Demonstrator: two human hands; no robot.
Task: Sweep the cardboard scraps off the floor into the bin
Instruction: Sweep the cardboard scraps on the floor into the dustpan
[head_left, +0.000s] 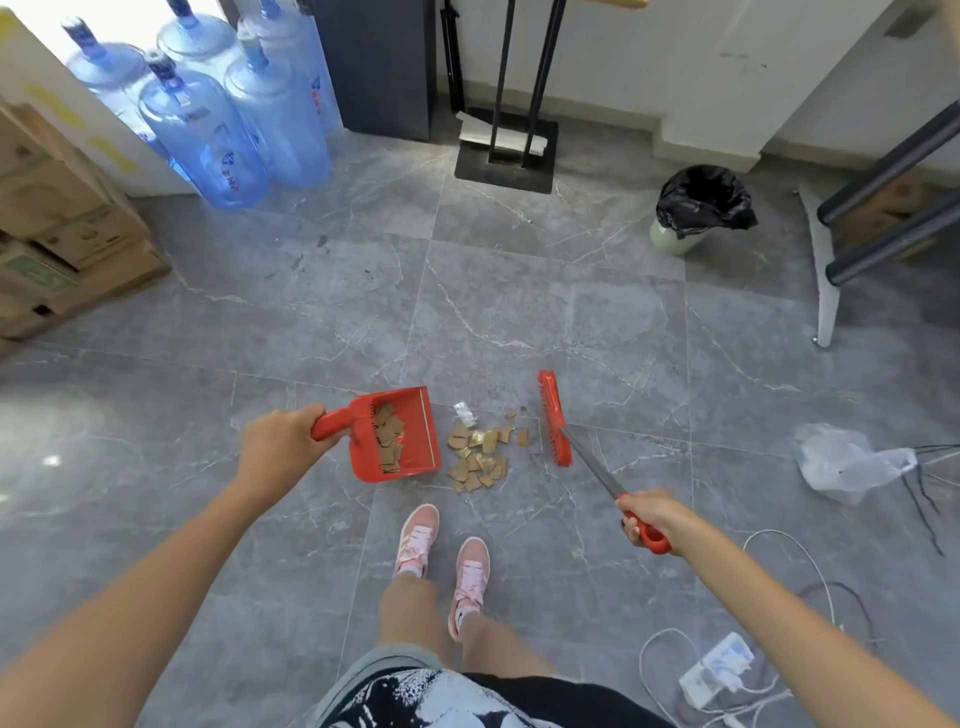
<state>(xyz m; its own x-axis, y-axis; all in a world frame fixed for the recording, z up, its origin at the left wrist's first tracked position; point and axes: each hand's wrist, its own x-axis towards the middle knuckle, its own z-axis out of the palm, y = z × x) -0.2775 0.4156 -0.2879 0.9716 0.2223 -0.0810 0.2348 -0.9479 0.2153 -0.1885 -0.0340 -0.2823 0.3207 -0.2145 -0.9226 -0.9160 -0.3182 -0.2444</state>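
Note:
My left hand (280, 444) grips the handle of a red dustpan (410, 452) resting on the grey tile floor, with several cardboard scraps inside it. A pile of cardboard scraps (480, 457) lies on the floor just right of the pan's open edge. My right hand (649, 519) holds the end of a red broom, and the broom head (553, 415) stands on the floor just right of the pile. The bin (696, 208), lined with a black bag, stands far back to the right.
Blue water bottles (218, 119) and cardboard boxes (62, 218) line the left wall. A black stand base (506, 156) sits at the back. A clear plastic bag (841, 462), cables and a power strip (717, 670) lie right. My pink shoes (441, 556) are below the pile.

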